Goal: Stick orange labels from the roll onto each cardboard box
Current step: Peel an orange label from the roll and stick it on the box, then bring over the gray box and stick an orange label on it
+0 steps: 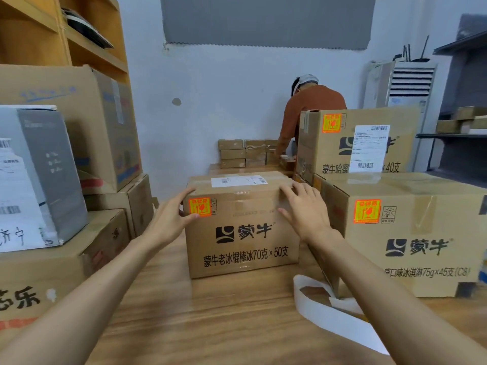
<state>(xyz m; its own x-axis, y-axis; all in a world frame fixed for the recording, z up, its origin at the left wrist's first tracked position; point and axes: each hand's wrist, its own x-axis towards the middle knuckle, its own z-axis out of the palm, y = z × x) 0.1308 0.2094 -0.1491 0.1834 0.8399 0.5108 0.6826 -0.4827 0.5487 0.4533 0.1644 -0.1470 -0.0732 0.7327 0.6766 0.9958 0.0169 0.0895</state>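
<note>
From the head camera we look down on a brown cardboard box with black printing standing on a wooden table. A square orange label sits on the upper left corner of its front face, and a white shipping slip lies on its top.

Our left hand lies against the box's upper left corner, fingers apart and nearly straight, reaching to the top edge. Its thumb lies on the front face just beside the orange label. Our right hand rests on the upper right corner, fingers spread and straight, with the thumb on the front face. Neither hand curls round anything.

A white looped strip of label roll lies on the table in front of the box and to its right, partly under our right forearm.

Just to the right of the box stands a larger cardboard box with its own orange sticker. Another labelled carton is stacked on top of it.

To the left of the box, more cartons are piled, with a grey and white box among them. Behind the box are small stacked parcels and a person in a rust-brown top.
</note>
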